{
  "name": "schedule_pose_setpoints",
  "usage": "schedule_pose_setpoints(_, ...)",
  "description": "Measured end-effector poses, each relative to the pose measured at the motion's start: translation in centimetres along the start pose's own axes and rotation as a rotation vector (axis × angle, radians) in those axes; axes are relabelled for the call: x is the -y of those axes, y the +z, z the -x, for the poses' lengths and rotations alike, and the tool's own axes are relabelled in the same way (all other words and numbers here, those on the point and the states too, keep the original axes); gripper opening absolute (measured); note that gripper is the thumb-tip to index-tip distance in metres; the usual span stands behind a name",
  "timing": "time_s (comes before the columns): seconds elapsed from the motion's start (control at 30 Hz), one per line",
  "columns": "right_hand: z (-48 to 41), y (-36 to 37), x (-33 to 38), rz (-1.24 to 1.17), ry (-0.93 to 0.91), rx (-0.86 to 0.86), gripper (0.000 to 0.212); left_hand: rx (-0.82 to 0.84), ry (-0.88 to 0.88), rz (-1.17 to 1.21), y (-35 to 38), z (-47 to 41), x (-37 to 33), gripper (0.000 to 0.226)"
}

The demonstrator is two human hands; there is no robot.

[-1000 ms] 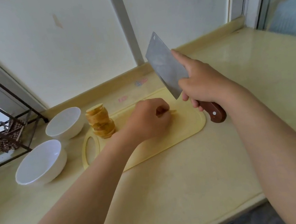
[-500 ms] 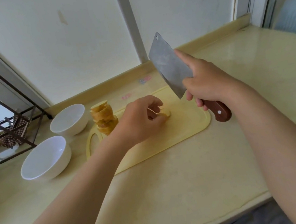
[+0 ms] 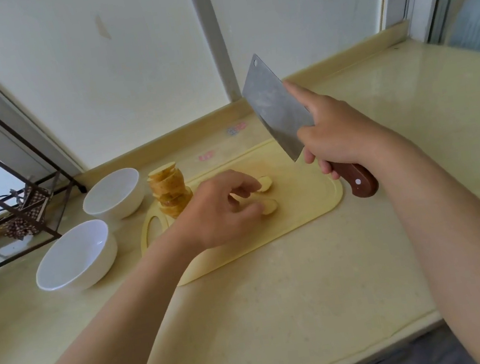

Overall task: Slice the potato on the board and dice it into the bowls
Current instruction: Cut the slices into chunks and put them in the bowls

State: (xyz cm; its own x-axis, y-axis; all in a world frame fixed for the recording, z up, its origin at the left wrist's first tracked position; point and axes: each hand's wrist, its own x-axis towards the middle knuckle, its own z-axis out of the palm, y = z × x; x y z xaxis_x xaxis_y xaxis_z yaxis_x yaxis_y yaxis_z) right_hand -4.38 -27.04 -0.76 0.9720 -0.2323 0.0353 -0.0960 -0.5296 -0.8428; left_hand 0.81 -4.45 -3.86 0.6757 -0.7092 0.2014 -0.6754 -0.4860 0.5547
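A yellow cutting board (image 3: 304, 206) lies on the counter. A tall stack of potato slices (image 3: 170, 192) stands at its left end. Two loose potato slices lie flat mid-board, one farther back (image 3: 265, 183) and one nearer (image 3: 269, 206). My left hand (image 3: 221, 209) hovers over them with fingers loosely curled, the thumb touching the nearer slice. My right hand (image 3: 334, 133) grips the brown handle of a cleaver (image 3: 276, 108), forefinger along the blade, blade raised above the board's right part. Two white bowls, one far (image 3: 114, 194) and one near (image 3: 75, 256), stand left of the board and hold nothing.
A dark metal rack (image 3: 13, 197) with a checked cloth stands at the far left. A window frame and sill run along the back. The counter's front edge (image 3: 367, 353) is close to me.
My left hand has loosened its fist and spread two slices flat on the board. The cleaver stays raised in my right hand; the view shifted slightly.
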Motion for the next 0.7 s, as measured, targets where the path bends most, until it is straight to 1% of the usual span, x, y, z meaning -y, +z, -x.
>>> schedule_pose_setpoints(0.1,-0.1,-0.1,0.0,0.004,0.003,-0.003,0.091,0.062,-0.009,-0.058,0.4,0.0,-0.1,0.025)
schedule_pose_setpoints(0.17,-0.1,-0.2,0.0,0.006,-0.004,-0.006,0.091,0.045,0.017,-0.084,0.9,0.0,-0.2,0.026)
schedule_pose_setpoints(0.3,-0.1,-0.4,-0.1,0.020,-0.016,-0.029,0.090,-0.034,0.071,-0.124,2.5,-0.9,-1.2,0.026)
schedule_pose_setpoints(0.37,0.0,-0.6,-0.2,0.032,-0.014,-0.041,0.090,-0.127,0.104,-0.179,3.8,-2.0,-1.7,0.026)
schedule_pose_setpoints(0.47,0.0,-0.9,-0.2,0.071,-0.013,-0.063,0.090,-0.198,0.077,-0.236,5.0,-3.2,-2.1,0.030)
schedule_pose_setpoints(0.57,0.3,-1.2,0.0,0.105,-0.002,-0.061,0.090,-0.194,0.131,-0.245,4.7,-3.1,-1.4,0.023)
schedule_pose_setpoints(0.7,1.2,-1.1,1.1,0.144,-0.009,-0.041,0.090,-0.108,0.263,-0.256,4.0,-3.3,0.0,0.013)
